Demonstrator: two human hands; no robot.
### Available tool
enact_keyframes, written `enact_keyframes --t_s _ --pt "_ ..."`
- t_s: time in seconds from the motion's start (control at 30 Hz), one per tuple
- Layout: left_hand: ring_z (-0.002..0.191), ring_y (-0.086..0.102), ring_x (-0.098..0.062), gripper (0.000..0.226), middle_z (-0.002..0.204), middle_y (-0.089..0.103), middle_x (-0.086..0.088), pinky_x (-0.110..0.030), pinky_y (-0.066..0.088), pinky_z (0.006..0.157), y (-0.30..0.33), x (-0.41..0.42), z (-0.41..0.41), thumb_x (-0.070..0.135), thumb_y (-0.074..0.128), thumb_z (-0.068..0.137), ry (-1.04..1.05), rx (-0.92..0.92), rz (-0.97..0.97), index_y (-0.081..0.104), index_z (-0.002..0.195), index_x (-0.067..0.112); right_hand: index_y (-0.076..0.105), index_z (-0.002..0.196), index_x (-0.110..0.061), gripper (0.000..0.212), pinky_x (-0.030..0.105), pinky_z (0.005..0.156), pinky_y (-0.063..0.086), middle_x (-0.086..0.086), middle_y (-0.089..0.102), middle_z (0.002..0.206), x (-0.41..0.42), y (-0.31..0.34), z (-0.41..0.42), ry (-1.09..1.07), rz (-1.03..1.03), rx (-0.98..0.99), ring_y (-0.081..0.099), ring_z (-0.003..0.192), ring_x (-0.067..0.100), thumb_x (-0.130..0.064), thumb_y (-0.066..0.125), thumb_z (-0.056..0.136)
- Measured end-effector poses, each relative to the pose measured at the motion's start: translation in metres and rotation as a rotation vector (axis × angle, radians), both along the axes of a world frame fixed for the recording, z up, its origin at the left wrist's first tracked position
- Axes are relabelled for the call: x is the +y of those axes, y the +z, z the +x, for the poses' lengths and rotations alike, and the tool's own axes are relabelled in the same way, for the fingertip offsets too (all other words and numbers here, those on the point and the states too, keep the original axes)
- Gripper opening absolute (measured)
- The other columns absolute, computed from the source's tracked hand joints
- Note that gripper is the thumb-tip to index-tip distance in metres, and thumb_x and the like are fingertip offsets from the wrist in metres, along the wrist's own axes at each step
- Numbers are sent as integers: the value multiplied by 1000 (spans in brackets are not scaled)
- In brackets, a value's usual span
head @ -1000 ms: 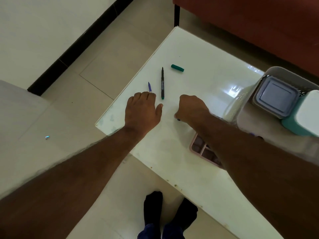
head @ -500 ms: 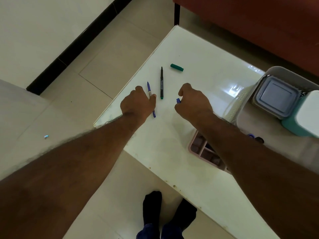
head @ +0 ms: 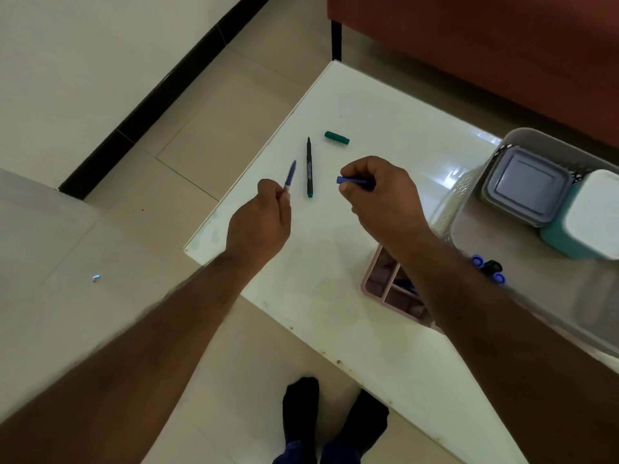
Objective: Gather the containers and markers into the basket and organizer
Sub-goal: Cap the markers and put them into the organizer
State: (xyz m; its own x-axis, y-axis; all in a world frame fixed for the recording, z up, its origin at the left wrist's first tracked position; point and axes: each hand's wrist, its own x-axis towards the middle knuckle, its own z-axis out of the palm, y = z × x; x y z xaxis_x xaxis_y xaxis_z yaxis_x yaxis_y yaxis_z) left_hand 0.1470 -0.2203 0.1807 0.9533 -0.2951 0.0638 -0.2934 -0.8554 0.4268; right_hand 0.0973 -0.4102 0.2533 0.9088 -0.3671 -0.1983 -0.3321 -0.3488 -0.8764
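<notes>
Hands work apart over the white table point(head: 385, 105). The left hand point(head: 259, 222) pinches a purple marker point(head: 290, 174) by its near end, the tip pointing away and up, the barrel lifted off the surface. The right hand point(head: 385, 192) curls round a blue cap point(head: 351, 180), whose open end pokes out toward the left. Between the two hands a black marker with a green end point(head: 308, 167) lies flat on the table, uncapped, tip toward the far side. Just beyond it, to the right, lies a green cap point(head: 336, 137). At the right edge stands a white basket point(head: 469, 226) holding a grey lidded container point(head: 526, 185) and, touching it, a teal container with a white lid point(head: 589, 216). Near of the basket, partly hidden by the right forearm, sits a pink organizer point(head: 378, 279) with divided compartments.
</notes>
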Motion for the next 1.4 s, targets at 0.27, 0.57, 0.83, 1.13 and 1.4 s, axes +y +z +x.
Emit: enact_keyframes --t_s 0.27,0.57,0.83,1.13,1.4 --pt "75 63 -23 20 85 59 6 -43 55 67 45 -4 -34 40 33 103 -138 95 -265 39 103 20 69 92 -22 19 26 76 60 -2 72 88 -13 32 -17 -19 206 -24 70 80 19 -5 73 84" --pt "71 48 -2 22 91 49 11 -6 32 64 59 -19 -48 29 36 106 -207 36 -308 49 108 11 66 99 -14 17 24 73 60 4 72 97 -29 55 -38 -51 206 -90 72 84 19 -1 68 88" --pt "73 50 -11 23 92 53 6 -11 40 67 59 -26 -58 32 38 106 -255 17 -274 49 107 12 67 105 -16 16 21 77 59 -3 71 96 -30 58 -49 -24 102 -72 71 83 13 -7 65 92" --pt "72 51 -13 25 91 54 4 -14 41 63 60 -34 -60 33 38 105 -293 16 -244 51 108 12 68 104 -16 15 16 74 58 -6 69 88 -32 54 -52 38 60 6 71 80 11 -8 66 92" --pt "66 45 -10 23 87 55 3 -6 37 62 64 -35 -62 29 42 104 -332 -14 -237 54 105 9 71 105 -15 17 14 66 57 -3 71 86 -39 59 -52 200 48 130 70 69 8 -9 68 90"
